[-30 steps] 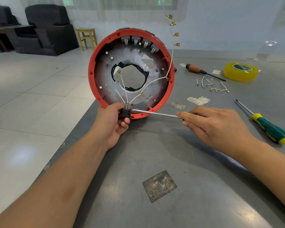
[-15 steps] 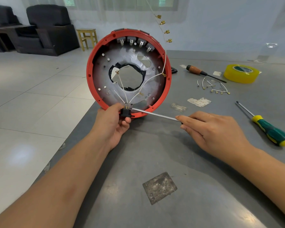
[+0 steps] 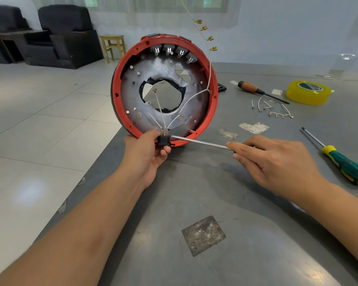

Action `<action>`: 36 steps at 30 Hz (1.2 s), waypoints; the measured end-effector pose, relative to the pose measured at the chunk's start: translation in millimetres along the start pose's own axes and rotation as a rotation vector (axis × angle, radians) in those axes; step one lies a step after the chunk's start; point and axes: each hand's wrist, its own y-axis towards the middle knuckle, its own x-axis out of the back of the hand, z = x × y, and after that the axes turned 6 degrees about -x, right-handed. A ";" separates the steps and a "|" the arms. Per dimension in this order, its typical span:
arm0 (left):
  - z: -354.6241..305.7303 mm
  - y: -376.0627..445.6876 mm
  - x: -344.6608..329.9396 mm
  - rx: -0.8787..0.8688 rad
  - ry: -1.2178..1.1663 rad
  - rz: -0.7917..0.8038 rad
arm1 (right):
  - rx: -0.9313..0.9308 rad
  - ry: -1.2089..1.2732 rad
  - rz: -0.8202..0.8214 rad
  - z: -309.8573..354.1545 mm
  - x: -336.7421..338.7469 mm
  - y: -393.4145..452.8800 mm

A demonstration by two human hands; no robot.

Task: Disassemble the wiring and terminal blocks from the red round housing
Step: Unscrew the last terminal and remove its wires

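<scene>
We pinch the small black terminal block (image 3: 163,140) at the stiff, light red housing's (image 3: 214,100) six o'clock with our left hand (image 3: 145,153), right hand (image 3: 277,162) fingers clamped on the screwdriver (image 3: 201,143).

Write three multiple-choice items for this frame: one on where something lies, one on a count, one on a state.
1. Where does the roll of yellow tape lie?
A. On the grey table, far right, beyond the loose wire pieces
B. Inside the red housing
C. On the tiled floor

2. How many screwdrivers lie unheld on the table?
A. None
B. Two
C. Four

3. How does the red round housing stand?
A. Flat, open side down
B. Hanging clear of the table
C. On edge, open side toward the camera

Answers:
1. A: the roll sits on the table's far right.
2. B: a wooden-handled screwdriver and a green-and-yellow screwdriver lie there, while the right hand holds a third tool's metal shaft.
3. C: its inside faces us while the left hand grips the black terminal block at the lower rim.
</scene>
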 end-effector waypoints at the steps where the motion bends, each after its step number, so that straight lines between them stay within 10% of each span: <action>1: 1.0 0.2 0.3 -0.007 0.008 -0.003 | -0.002 -0.004 -0.007 -0.1 0.0 -0.1; 36: 1.1 -4.0 1.0 -0.082 0.072 0.010 | -0.300 0.390 0.487 8.8 22.7 14.3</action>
